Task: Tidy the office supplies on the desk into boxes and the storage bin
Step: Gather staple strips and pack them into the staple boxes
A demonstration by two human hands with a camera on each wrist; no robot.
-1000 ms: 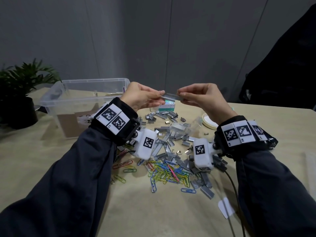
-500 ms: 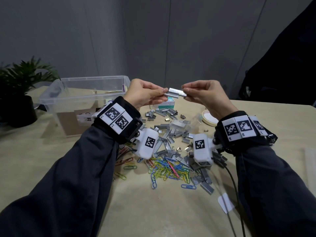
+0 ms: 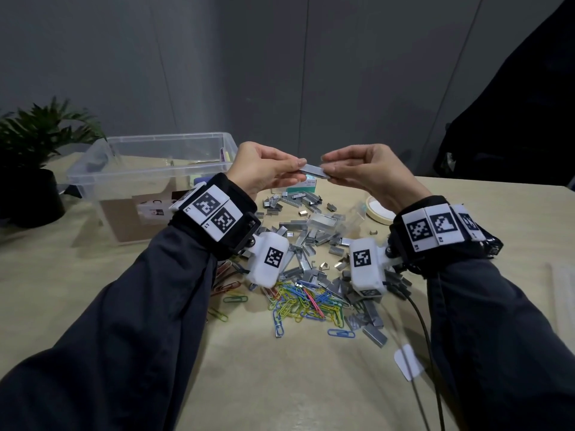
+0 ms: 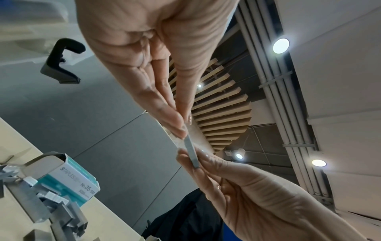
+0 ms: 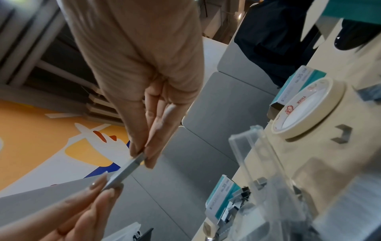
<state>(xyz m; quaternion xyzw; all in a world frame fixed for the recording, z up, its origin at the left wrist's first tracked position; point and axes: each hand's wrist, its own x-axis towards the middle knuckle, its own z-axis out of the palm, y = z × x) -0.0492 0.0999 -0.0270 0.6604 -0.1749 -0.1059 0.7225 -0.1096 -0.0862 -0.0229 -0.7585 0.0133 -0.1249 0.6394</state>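
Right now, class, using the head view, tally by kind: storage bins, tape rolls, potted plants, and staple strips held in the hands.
storage bin: 1
tape roll: 1
potted plant: 1
staple strip, pinched between left hand and right hand: 1
Total: 4

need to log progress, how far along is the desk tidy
Early. Done: a few items lie in the bin. In hand: the left hand and right hand pinch one staple strip above the desk. Left: the staples and paper clips are loose, with the staple box open.
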